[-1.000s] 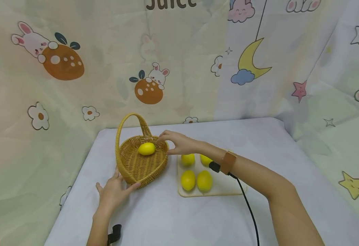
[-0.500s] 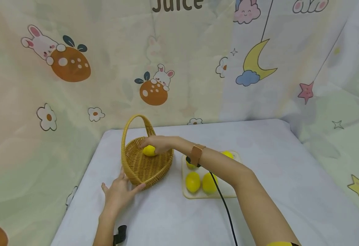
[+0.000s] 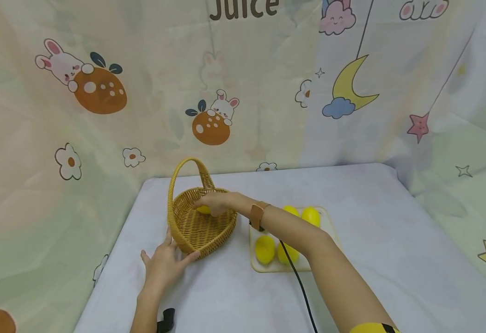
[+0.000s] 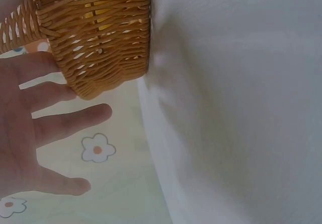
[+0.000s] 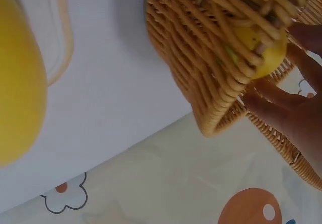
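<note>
A heart-shaped wicker basket (image 3: pixel 203 233) with a tall arched handle stands on the table's left half. One yellow lemon (image 5: pixel 274 58) lies inside near the back, mostly covered in the head view by my right hand (image 3: pixel 215 202). My right fingers (image 5: pixel 274 110) curl around this lemon over the basket's rim. At the front left corner, my left hand (image 3: pixel 163 266) touches the basket, thumb on the front rim and fingers spread along the side. In the left wrist view these fingers (image 4: pixel 70 123) are straight, some against the weave.
Right of the basket is a white board (image 3: pixel 326 219) with a cream rim. Several lemons (image 3: pixel 265 249) lie on it, partly under my right forearm. A black cord (image 3: pixel 301 286) trails from the right wrist. A printed curtain (image 3: pixel 259 115) hangs behind the white-covered table (image 3: pixel 226 300).
My right hand has moved from the basket's right rim leftward into it, closing over the lemon. The left hand keeps its place at the basket. The head view has shifted slightly.
</note>
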A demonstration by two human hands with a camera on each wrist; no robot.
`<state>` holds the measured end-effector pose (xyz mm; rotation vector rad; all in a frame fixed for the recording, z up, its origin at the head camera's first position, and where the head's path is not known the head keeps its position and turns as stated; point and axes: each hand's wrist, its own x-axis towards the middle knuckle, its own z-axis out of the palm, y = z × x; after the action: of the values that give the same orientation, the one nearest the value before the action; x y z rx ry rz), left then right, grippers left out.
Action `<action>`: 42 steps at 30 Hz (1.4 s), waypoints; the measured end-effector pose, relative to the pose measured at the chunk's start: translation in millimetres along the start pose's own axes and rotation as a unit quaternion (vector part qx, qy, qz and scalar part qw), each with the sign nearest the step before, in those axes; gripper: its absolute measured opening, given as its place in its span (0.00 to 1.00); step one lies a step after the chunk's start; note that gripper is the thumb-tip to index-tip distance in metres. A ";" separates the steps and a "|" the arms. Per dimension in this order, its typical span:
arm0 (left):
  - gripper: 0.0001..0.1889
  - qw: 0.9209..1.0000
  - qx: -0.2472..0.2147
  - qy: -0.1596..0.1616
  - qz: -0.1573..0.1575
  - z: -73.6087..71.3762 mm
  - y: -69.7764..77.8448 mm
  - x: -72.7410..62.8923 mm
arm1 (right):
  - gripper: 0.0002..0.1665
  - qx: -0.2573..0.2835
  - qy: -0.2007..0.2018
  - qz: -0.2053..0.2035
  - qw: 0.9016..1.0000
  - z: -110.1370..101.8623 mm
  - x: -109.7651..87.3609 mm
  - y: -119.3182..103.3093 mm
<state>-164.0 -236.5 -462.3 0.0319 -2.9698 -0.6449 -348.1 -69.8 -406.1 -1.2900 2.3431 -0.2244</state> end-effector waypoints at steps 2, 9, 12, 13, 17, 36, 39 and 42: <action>0.45 1.000 0.001 0.000 0.000 0.6 0.0 -0.2 | 0.39 -0.016 0.000 0.008 1.000 2.9 0.7 2.9; 0.45 1.000 0.004 0.002 -0.002 0.6 1.7 -1.9 | 0.31 -0.082 0.012 -0.006 0.997 9.4 0.1 9.5; 0.45 1.000 0.005 0.001 -0.003 0.1 2.1 -2.6 | 0.29 -0.079 0.025 -0.024 0.996 13.8 -0.9 10.8; 0.45 1.000 0.006 0.000 -0.004 -0.1 2.2 -2.9 | 0.29 -0.074 0.027 -0.028 0.997 15.4 -1.0 10.3; 0.46 1.000 0.009 -0.003 -0.006 -0.6 2.0 -3.4 | 0.30 -0.055 0.035 -0.034 0.997 21.1 -0.1 7.3; 0.45 1.000 0.005 -0.002 -0.007 -0.7 -0.2 -1.4 | 0.35 -0.025 0.098 -0.073 0.992 11.0 -29.0 -0.8; 0.45 1.000 0.005 -0.003 -0.005 -0.8 0.0 -0.5 | 0.35 0.017 0.135 -0.094 0.986 5.3 -44.7 2.3; 0.45 1.000 0.004 -0.004 -0.002 -1.0 0.1 0.2 | 0.35 0.058 0.169 -0.116 0.977 2.1 -63.0 8.7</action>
<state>-164.1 -236.8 -461.3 0.0372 -2.9807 -0.6361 -324.8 -12.4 -391.5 -1.5680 2.4005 -0.6928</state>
